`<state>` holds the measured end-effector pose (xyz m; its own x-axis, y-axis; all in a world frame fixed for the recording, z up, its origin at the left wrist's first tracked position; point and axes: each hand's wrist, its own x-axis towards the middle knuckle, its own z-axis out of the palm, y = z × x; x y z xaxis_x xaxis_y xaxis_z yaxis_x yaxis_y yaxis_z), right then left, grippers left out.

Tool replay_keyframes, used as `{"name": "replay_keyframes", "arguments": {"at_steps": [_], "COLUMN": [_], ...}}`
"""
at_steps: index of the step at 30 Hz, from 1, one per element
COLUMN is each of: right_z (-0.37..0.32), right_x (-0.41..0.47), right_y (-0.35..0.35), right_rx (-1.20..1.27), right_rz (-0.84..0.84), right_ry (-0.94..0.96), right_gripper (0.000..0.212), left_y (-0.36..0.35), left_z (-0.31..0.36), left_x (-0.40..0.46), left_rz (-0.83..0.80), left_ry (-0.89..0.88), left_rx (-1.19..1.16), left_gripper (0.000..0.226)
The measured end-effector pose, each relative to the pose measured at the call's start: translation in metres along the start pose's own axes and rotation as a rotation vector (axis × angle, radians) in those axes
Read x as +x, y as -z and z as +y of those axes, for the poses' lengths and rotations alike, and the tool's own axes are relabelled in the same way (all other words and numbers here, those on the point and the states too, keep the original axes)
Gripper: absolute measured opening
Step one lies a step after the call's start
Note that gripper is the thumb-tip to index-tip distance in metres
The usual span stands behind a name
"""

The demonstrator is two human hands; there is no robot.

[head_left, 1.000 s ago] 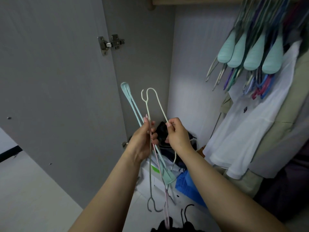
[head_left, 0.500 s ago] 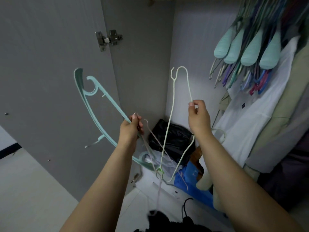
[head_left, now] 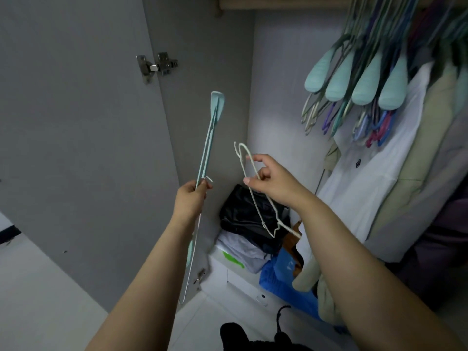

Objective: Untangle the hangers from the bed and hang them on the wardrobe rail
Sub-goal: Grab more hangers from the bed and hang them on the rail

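Observation:
My left hand [head_left: 190,197] grips a mint green plastic hanger [head_left: 211,134], seen edge-on and pointing up in front of the open wardrobe door; thin wire hangers trail down below that fist. My right hand [head_left: 271,178] pinches a white wire hanger [head_left: 244,154] near its upper end, and its lower part hangs over a black bag. The two hangers are apart. The wooden wardrobe rail [head_left: 278,2] runs along the top edge, with several hangers [head_left: 354,82] on it at the upper right.
The grey wardrobe door [head_left: 76,122] stands open on the left with a metal hinge [head_left: 157,65]. Shirts and jackets [head_left: 374,188] hang at the right. A black bag [head_left: 243,211], folded clothes and a blue bag [head_left: 283,277] fill the wardrobe floor.
The green hanger has turned from a broad curved view to edge-on and upright. My right hand pulled the white wire hanger free of the bunch; the two now hang separately.

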<state>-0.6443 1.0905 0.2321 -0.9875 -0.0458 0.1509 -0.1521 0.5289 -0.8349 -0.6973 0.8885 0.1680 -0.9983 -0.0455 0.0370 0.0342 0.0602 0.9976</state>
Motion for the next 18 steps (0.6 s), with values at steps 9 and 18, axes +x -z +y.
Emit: {"name": "replay_keyframes", "arguments": {"at_steps": [9, 18], "right_z": [0.007, 0.001], "right_x": [0.031, 0.039], "right_y": [-0.007, -0.016], "right_rx": [-0.440, -0.908], "right_rz": [-0.177, -0.414], "right_ry": [-0.055, -0.026], "right_gripper": [0.021, 0.047], "left_y": [-0.002, 0.003], "left_z": [0.010, 0.016], "left_x": [0.010, 0.018], "left_rz": [0.145, 0.191], "left_ry": [-0.007, -0.037], "left_rx": [0.101, 0.127], "left_gripper": [0.036, 0.030]}}
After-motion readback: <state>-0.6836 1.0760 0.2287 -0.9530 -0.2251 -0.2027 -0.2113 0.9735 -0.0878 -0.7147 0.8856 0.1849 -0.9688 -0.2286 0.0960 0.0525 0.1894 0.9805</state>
